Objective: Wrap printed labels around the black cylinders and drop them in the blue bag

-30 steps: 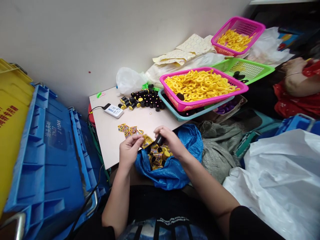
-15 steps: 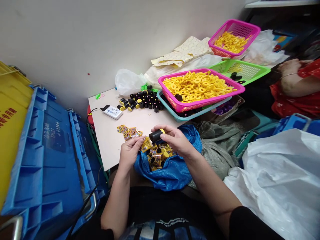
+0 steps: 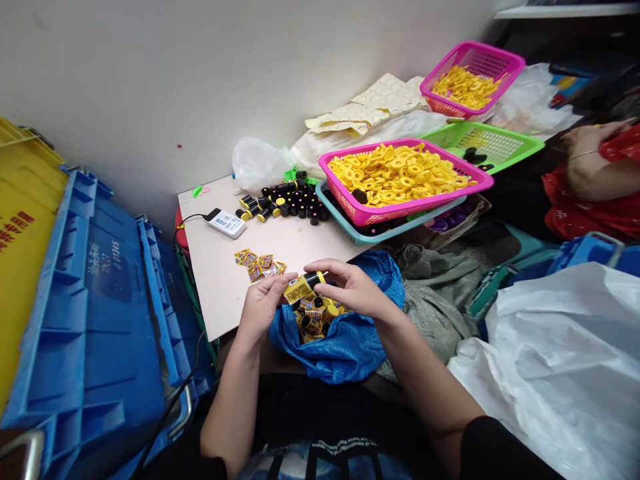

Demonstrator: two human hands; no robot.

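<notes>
The left hand pinches a yellow printed sachet against a black cylinder, held level between the hands. The right hand grips the cylinder with its fingers partly curled. Both hands are above a blue plastic bag holding similar wrapped cylinders.

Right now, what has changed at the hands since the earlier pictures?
The left hand and right hand have come together: the yellow sachet from the left now lies against the yellow-capped black cylinder from the right. The blue plastic bag stayed put.
</notes>
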